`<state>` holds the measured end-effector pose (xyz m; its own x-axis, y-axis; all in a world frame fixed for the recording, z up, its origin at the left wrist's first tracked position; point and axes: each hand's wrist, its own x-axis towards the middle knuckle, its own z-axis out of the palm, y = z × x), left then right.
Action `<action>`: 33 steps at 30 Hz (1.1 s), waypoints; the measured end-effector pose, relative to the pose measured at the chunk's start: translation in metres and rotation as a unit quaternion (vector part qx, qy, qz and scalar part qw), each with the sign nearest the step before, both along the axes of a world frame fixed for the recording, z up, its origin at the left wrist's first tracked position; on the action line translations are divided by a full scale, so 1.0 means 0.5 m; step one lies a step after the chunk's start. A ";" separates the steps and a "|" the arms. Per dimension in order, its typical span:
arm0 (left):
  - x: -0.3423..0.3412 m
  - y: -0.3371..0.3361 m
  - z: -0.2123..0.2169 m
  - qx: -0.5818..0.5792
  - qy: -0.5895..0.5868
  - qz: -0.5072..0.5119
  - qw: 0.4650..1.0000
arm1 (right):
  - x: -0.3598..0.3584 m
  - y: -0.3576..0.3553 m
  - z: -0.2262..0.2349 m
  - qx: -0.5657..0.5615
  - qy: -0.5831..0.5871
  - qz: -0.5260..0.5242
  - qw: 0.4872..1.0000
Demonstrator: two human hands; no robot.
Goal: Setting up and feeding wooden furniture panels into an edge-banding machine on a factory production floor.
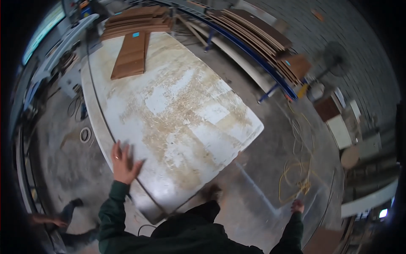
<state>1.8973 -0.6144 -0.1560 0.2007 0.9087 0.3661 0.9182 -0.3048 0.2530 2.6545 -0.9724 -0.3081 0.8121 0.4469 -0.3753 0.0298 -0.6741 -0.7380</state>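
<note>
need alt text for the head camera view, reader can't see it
A person's left hand is spread over the left edge of a large, stained white table; the right hand is out to the side, away from it. Brown panels lie at the table's far end, and more panels are stacked on a blue frame.

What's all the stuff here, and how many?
Worktable: 1, white and tan, middle
Stacked boards: several, brown, table's far end
Long board: 1+, brown, before stack
Rail frame: 1, blue, upper right
Panels: several, brown, on frame
Brick wall: 1, grey, right
Fan: 1, dark, by wall
Cord: 1+, yellow, lower right
Ring: 1, whitish, left
Co-worker: 1, dark trousers, lower left
Blurry clutter: uncounted, mixed, edges
Left hand: 1, bare, over table's edge
Right hand: 1, bare, lower right
</note>
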 end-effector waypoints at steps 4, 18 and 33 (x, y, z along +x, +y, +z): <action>0.013 0.028 -0.057 0.021 0.024 0.120 0.992 | 0.241 0.149 0.056 0.230 0.186 0.017 0.955; 0.695 0.366 0.001 0.269 -0.066 0.363 0.889 | 0.728 0.600 -0.208 -0.400 -0.325 0.448 0.730; 0.957 0.690 0.106 0.221 -0.471 0.454 0.724 | 0.268 2.296 0.013 0.017 0.068 0.609 0.790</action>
<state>2.3759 -0.2693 -0.1029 -0.9328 0.2625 0.2470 0.2749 0.0747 0.9586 2.7883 0.1757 -0.3016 -0.2738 0.8779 -0.3929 0.5604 -0.1864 -0.8070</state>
